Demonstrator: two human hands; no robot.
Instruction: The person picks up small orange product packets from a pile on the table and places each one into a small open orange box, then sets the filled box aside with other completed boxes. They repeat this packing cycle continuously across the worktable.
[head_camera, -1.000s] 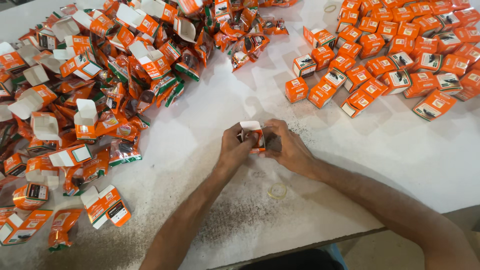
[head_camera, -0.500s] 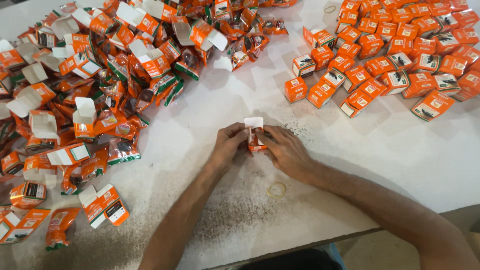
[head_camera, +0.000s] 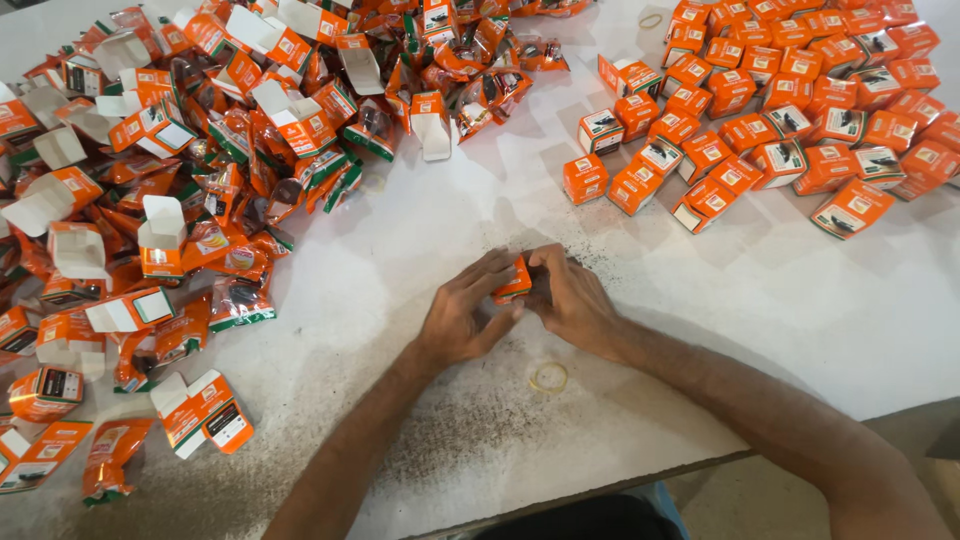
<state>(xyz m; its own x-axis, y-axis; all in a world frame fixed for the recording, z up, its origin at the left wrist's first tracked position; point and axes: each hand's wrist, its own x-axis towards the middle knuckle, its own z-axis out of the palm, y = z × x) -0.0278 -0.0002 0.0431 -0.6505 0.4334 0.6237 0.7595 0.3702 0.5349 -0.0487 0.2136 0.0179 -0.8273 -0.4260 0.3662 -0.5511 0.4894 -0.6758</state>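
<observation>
From the head view, the left hand (head_camera: 465, 318) and right hand (head_camera: 572, 300) meet over the white worktop (head_camera: 760, 300), fingers of both pinching a small orange box (head_camera: 513, 282). Its long axis slants up-right. Just below the box lies a rubber band (head_camera: 549, 377); closed boxes (head_camera: 760, 110) lie upper right, open cartons (head_camera: 200, 150) left.

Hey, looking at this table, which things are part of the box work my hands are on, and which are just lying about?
In the work:
- small orange box, held between left hand and right hand
- open boxes and sachets heap, on the left
- closed boxes group, on the right

Lying about:
- rubber band near the hands
- second rubber band at the far edge
- white table
</observation>
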